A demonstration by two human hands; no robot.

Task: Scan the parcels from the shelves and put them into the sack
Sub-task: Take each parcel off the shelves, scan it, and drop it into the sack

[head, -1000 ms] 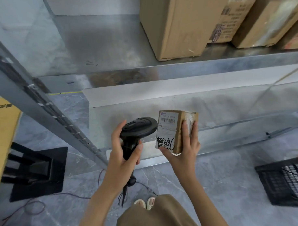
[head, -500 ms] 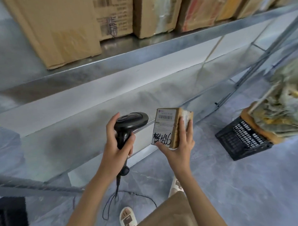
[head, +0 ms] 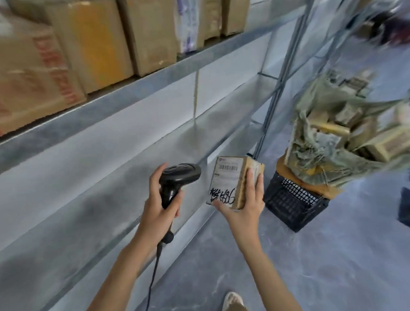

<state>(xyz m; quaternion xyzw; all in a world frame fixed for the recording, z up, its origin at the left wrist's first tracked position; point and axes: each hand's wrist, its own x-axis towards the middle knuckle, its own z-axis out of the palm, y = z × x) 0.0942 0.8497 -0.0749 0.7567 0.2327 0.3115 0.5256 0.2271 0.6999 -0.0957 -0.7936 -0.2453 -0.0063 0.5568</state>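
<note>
Head view. At the centre of the frame, a black handheld barcode scanner (head: 177,179) is gripped by the left hand (head: 158,209), the fingers being wrapped round its handle and the thumb raised along the left side. Its cable (head: 154,268) is seen hanging down beside the left forearm. The scanner head is pointed to the right, towards a small cardboard parcel (head: 232,181) held just beside it. The parcel is grasped by the right hand (head: 243,210): the thumb is pressed at the lower edge of the labelled face and the fingers are laid up the taped right side. A white label with a barcode and black handwritten marks is turned towards the scanner. In the upper left of the frame, larger cardboard boxes (head: 90,40) are ranged on a metal shelf (head: 136,88). At the right of the frame, an open woven sack (head: 333,137) is shown, blurred, with several parcels inside it, set over a black mesh crate (head: 291,205) on the grey floor (head: 319,267). A shoe (head: 232,301) is visible at the lower edge.
</note>
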